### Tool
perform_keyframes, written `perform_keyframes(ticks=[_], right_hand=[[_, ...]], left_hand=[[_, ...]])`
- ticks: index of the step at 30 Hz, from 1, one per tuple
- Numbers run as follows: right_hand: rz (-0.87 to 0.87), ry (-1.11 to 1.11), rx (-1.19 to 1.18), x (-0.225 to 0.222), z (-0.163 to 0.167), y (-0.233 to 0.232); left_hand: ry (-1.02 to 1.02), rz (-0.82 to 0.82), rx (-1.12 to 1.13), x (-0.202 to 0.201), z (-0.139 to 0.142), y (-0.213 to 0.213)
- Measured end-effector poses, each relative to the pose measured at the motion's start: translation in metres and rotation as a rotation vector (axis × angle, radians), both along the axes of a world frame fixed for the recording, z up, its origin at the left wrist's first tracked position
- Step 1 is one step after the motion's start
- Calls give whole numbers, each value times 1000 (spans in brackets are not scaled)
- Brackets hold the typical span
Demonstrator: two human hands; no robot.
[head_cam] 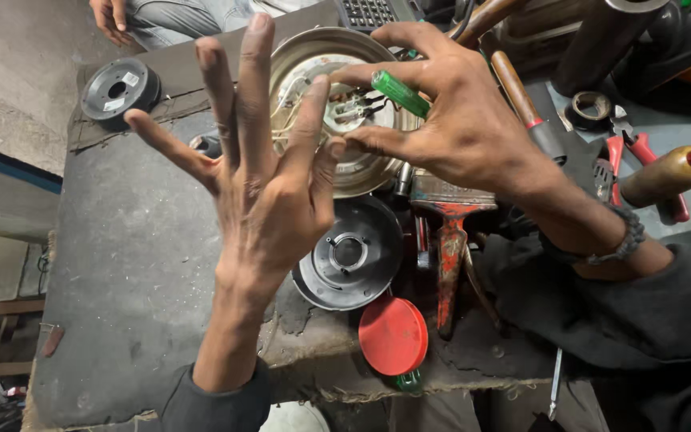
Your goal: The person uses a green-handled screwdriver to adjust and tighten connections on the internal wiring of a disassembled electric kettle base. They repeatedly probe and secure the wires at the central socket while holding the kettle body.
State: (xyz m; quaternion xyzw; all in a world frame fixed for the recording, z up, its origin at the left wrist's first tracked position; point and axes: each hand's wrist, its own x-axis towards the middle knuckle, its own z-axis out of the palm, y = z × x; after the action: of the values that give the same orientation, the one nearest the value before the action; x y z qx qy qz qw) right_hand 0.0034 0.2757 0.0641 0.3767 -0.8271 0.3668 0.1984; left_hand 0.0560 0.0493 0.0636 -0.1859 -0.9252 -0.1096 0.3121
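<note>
My left hand (257, 172) is raised with its fingers spread wide, back toward the camera, holding nothing. Its thumb tip meets the fingers of my right hand (449, 120). That hand grips a green-handled screwdriver (400, 94) over the round metal base of an appliance (361, 172), where white wires and terminals (345, 108) show. The screwdriver's tip is hidden behind my fingers. A black round plastic cover (349, 256) lies just below the metal base, and a red round lid (393, 336) lies near the bench's front edge.
A dark worn bench (129, 264) carries a black disc part (119, 88) at the far left, a red-stained paintbrush (451, 240), red-handled pliers (641, 152), a wooden-handled tool (669, 172) and a tape roll (591, 106). Another person's hand (111, 18) rests at the top left.
</note>
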Motion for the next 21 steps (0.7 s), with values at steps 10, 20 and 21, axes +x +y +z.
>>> perform_keyframes(ticks=[10, 20, 21], right_hand=[[36, -6, 49, 10, 20, -3], [56, -116, -337, 25, 37, 12], [45, -117, -365, 28, 37, 15]], left_hand=[[7, -23, -34, 6, 13, -4], [-33, -92, -16, 10, 27, -17], [-51, -88, -15, 11, 28, -18]])
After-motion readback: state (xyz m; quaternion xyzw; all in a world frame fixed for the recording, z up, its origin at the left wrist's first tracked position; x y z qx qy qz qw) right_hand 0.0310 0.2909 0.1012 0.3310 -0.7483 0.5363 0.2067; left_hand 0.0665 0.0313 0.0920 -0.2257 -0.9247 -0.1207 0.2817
